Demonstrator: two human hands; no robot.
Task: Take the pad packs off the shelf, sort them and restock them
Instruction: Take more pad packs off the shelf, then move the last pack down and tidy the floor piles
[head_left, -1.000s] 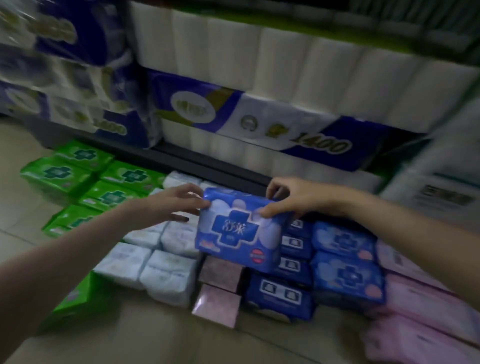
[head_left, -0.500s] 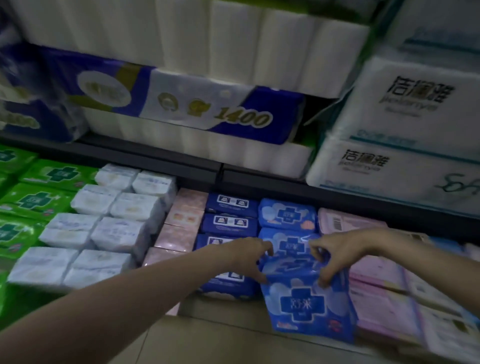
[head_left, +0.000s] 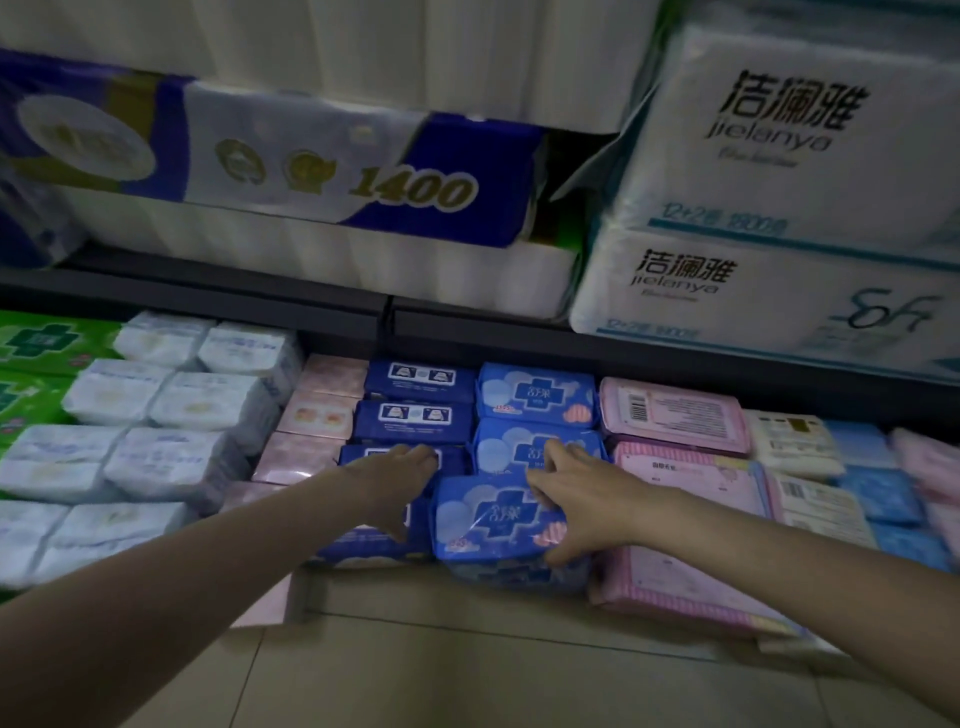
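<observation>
A light blue pad pack (head_left: 488, 525) with a dark blue cross lies flat at the front of a column of two matching packs (head_left: 535, 395). My right hand (head_left: 576, 499) grips it, fingers spread over its top and thumb at its front right corner. My left hand (head_left: 395, 483) rests with straight fingers on the dark blue packs (head_left: 415, 415) just left of it, touching the pack's left side. All the packs lie in sorted columns on the floor below the shelf.
White packs (head_left: 171, 400) and green packs (head_left: 36, 343) fill the left, small pink packs (head_left: 322, 415) stand beside the dark blue ones, larger pink packs (head_left: 675, 415) lie to the right. The dark shelf edge (head_left: 208, 306) carries toilet roll bundles (head_left: 311, 171) and white tissue bales (head_left: 779, 291). Tiled floor (head_left: 467, 675) lies in front.
The light blue pack has gone from being held up in both hands down onto the front of its column. My left hand has let go and moved onto the dark blue packs.
</observation>
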